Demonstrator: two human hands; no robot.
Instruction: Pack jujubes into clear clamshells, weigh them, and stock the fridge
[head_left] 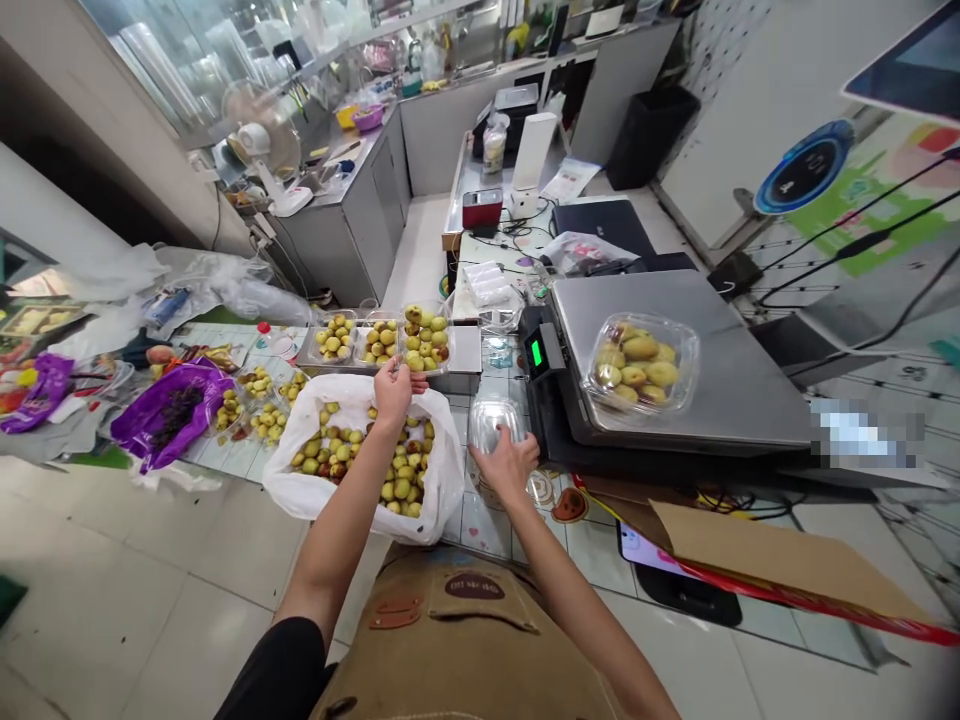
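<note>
My left hand (396,392) is over the far side of a white plastic bag (442,490) of green-brown jujubes (403,490). Its fingers are curled together, close to a filled clear box (426,340); what they hold, if anything, is hidden. With my right hand (507,462) I grip the near edge of a clear plastic box (493,415), which appears to have no fruit in it. To the right, another clear box (643,362) of jujubes rests tilted in view on the metal scale (750,380), whose display (537,352) glows green.
Two more filled boxes (334,337) stand in a row behind the bag. Left of it are small fruit packs (268,422) and a purple bag (135,420) of dark grapes. An open cardboard box (780,560) and a phone (645,548) lie at the right front.
</note>
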